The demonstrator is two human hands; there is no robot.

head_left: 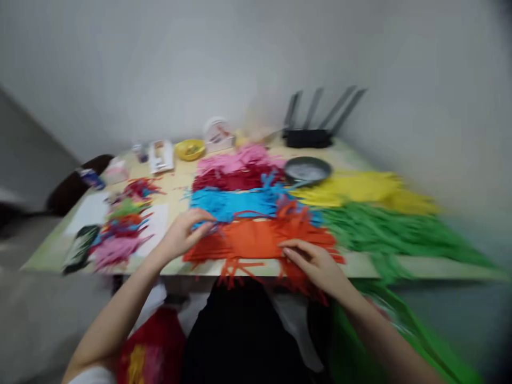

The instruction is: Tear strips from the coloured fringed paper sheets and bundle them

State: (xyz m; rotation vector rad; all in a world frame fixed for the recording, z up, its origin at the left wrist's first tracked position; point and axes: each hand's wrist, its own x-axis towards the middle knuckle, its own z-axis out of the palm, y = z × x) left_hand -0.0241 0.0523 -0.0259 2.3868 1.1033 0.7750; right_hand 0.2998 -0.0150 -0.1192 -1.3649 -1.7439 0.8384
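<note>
From here I can't tell if the left hand (184, 233) or right hand (318, 266) has fingers clamped on the orange fringe (254, 240) beside them, blue fringe (245, 204) just beyond

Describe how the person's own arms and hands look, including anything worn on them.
The left hand and right hand are ungloved, with slender fingers. Both forearms are uncovered, and no watch or bracelet shows. A white sleeve edges in by the left elbow; no right sleeve is in view. Blur hides finer markings.
</note>
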